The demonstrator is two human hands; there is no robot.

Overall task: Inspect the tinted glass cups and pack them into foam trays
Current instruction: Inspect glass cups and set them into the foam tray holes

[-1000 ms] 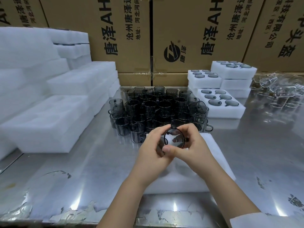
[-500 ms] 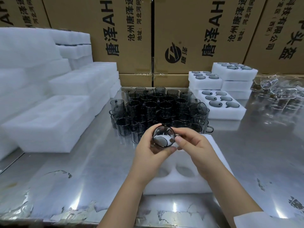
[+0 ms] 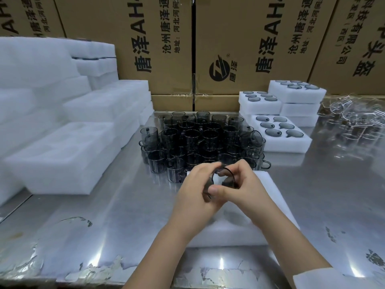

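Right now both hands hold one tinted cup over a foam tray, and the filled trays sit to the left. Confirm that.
Not quite: the head view shows the filled trays on the right. Left hand and right hand do hold one tinted cup over a foam tray.

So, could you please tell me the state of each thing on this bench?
Held cup: tilted, gripped by both hands.
Left hand: holding the cup.
Right hand: holding the cup.
Loose cups: mostly upright, clustered, unpacked.
Right trays: pockets filled.
Front tray: no cup visible.
Near-left tray: pockets empty.

Left hand (image 3: 195,193), right hand (image 3: 249,189) hold tinted cup (image 3: 224,177) over foam tray (image 3: 273,190)
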